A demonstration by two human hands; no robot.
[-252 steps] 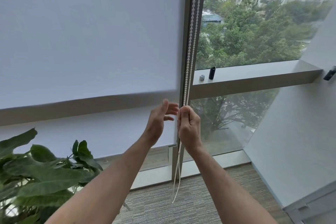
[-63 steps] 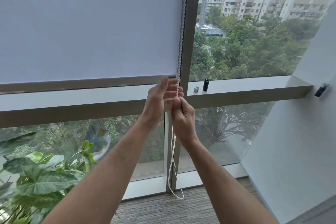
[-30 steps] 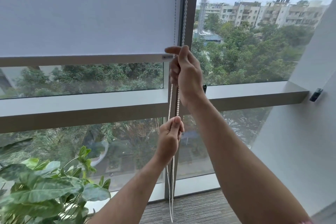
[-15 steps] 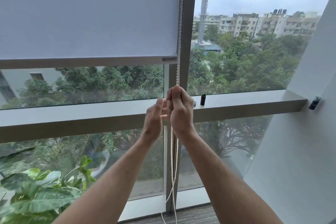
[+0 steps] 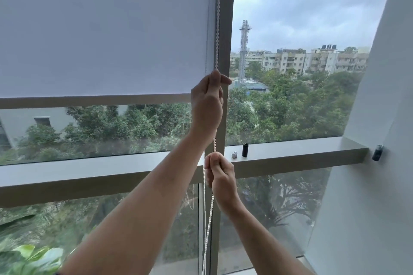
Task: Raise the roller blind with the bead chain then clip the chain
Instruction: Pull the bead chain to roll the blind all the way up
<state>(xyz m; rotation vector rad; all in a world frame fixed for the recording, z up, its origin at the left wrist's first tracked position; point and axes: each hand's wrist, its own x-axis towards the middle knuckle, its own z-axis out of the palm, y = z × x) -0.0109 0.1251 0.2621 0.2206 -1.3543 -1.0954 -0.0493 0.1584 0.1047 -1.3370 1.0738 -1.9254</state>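
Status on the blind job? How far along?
Partly done: the roller blind has its bottom bar above the sill, with glass exposed below. In hand: left hand and right hand both grip the bead chain, left higher. Left: further raising if wanted, then clipping the chain; no clip on it visible.

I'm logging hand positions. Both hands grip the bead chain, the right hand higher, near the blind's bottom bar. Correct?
Not quite. In the head view the left hand is the higher one, beside the blind's bottom bar; the right hand grips the bead chain lower down.
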